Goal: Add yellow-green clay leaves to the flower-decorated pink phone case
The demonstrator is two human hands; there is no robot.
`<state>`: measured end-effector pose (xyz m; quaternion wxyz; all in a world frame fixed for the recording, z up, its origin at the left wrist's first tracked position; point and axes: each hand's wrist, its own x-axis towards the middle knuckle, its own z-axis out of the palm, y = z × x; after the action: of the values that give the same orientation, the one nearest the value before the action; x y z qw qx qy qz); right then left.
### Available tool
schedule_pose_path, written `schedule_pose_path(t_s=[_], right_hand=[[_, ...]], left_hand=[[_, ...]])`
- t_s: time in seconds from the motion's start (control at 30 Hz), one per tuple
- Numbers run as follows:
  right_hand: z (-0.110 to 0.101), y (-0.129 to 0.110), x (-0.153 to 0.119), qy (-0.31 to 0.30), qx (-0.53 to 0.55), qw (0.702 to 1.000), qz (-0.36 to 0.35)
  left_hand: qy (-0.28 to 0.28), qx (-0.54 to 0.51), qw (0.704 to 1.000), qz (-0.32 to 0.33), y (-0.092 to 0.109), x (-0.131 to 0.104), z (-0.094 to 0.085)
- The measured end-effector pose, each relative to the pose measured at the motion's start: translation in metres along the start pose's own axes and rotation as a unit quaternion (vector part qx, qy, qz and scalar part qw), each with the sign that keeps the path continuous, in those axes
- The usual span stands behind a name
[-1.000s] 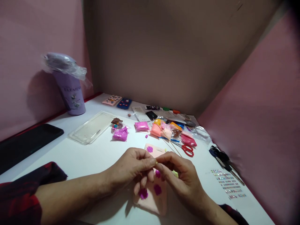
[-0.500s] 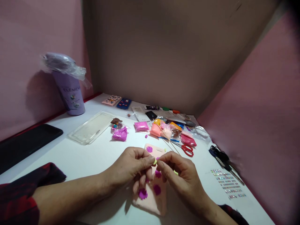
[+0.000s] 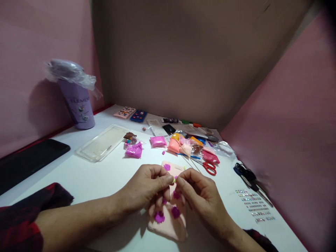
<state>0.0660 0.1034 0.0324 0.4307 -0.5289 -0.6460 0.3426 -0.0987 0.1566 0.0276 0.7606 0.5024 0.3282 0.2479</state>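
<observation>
A small yellow-green bit of clay [image 3: 174, 180] is pinched between the fingertips of my left hand [image 3: 154, 183]. My right hand [image 3: 201, 192] has its thumb and forefinger pressed together right beside it; whether they also grip the bit is hard to tell. Below both hands lies a pale peach clay-covered phone case [image 3: 168, 225] with several purple flower shapes, one of them a purple flower [image 3: 159, 217] near its lower left. A yellow-green dot sits at the case's top right corner.
Packets of coloured clay [image 3: 174, 145], thin sticks and red-handled scissors [image 3: 209, 168] lie beyond the case. Left are a clear case [image 3: 102, 143], a black phone [image 3: 34, 161] and a purple tumbler [image 3: 77, 105]. Right are keys [image 3: 249, 176] and a gem sheet [image 3: 256, 204].
The yellow-green piece that showed behind my right hand's fingers is now hidden. My right hand has shifted very slightly; both hands stay together over the case.
</observation>
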Motion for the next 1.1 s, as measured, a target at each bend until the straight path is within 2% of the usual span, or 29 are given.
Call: schedule_pose_path(t_s=[0.17,0.4,0.73,1.1], right_hand=[[0.0015,0.0021,0.0009,-0.014,-0.002,1.0,0.009],[0.0028,0.0053,0.0017,-0.002,0.021,0.999,0.031],[0.0014,0.0025,0.0009,-0.005,0.039,0.998,0.043],[0.0023,0.0046,0.0018,-0.003,0.04,0.998,0.056]], left_hand=[[0.004,0.014,1.0,0.007,-0.0006,-0.0003,-0.0002],[-0.004,0.019,1.0,0.021,-0.0003,-0.0024,-0.0001],[0.015,0.014,1.0,0.023,-0.0008,-0.0016,-0.0013],[-0.001,0.016,1.0,0.018,-0.0018,-0.0022,-0.0008]])
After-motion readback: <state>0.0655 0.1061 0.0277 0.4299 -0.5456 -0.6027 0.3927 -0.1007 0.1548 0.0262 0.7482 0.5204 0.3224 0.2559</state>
